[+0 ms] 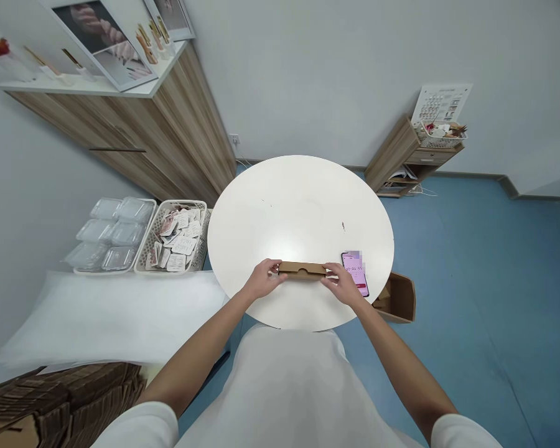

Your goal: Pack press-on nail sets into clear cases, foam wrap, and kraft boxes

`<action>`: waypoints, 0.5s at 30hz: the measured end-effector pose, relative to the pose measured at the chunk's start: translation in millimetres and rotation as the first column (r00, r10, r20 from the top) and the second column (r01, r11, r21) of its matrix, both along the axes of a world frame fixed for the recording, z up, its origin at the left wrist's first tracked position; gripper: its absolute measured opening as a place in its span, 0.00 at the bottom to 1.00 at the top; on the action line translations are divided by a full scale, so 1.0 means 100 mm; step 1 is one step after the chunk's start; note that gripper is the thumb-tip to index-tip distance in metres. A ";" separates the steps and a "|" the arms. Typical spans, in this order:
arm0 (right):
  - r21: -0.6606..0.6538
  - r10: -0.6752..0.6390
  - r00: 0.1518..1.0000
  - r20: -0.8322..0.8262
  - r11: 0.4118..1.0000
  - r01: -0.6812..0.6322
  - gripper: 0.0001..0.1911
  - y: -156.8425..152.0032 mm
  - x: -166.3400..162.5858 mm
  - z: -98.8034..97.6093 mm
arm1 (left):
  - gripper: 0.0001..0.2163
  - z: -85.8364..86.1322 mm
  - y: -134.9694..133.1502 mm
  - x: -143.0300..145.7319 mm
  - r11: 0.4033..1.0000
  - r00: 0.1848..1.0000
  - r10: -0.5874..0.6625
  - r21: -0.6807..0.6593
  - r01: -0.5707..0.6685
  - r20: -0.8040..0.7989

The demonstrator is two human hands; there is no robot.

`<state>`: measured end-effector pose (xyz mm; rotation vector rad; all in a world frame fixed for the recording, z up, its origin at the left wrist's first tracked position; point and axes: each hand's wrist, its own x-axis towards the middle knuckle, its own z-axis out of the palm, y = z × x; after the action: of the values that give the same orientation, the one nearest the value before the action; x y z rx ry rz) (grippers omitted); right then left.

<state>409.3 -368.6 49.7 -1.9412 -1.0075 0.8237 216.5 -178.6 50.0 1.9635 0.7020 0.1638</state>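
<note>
A small brown cardboard box (302, 271) lies near the front of the round white table (289, 205), its long side facing me and a half-round notch in its front edge. My left hand (265, 278) grips the left end, thumb and fingers on either side of the corner. At the opposite end my right hand (340, 283) holds the box the same way. Just beside my right hand, a phone (356, 274) with a pink screen showing a timer rests on the table.
Left of the table stand a basket of printed cards (180, 239) and a basket of clear plastic boxes (114, 233). White sheets (121, 314) lie nearer me, above stacked flat cardboard (60, 404). An open carton (399, 298) sits on the floor at right.
</note>
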 end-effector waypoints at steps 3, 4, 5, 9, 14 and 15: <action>-0.107 -0.157 0.973 -0.170 0.984 0.140 0.18 0.05 0.02 0.04 | 0.20 -0.01 0.04 0.04 0.964 0.985 0.132 -0.218 -0.155 -0.113; -0.152 -0.192 0.957 -0.216 0.975 0.161 0.19 0.07 0.05 0.05 | 0.21 -0.02 0.07 0.05 0.944 0.977 0.140 -0.275 -0.181 -0.161; -0.195 -0.212 0.941 -0.264 0.967 0.163 0.21 0.09 0.08 0.06 | 0.23 -0.02 0.10 0.06 0.926 0.970 0.131 -0.323 -0.194 -0.206; -0.341 -0.177 0.893 -0.413 0.940 0.029 0.31 0.13 0.25 0.08 | 0.30 -0.05 0.26 0.08 0.902 0.943 0.052 -0.389 -0.185 -0.328; -0.432 -0.119 0.920 -0.373 0.900 -0.059 0.37 0.13 0.37 0.04 | 0.33 -0.10 0.33 0.07 0.955 0.929 0.057 -0.252 -0.157 -0.365; -0.439 -0.108 0.929 -0.355 0.896 -0.064 0.37 0.14 0.37 0.03 | 0.34 -0.11 0.33 0.06 0.960 0.928 0.059 -0.234 -0.154 -0.369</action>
<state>446.1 -355.0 52.6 -2.0465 -0.5973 1.4483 222.7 -145.5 39.1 1.7173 1.0165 -0.2202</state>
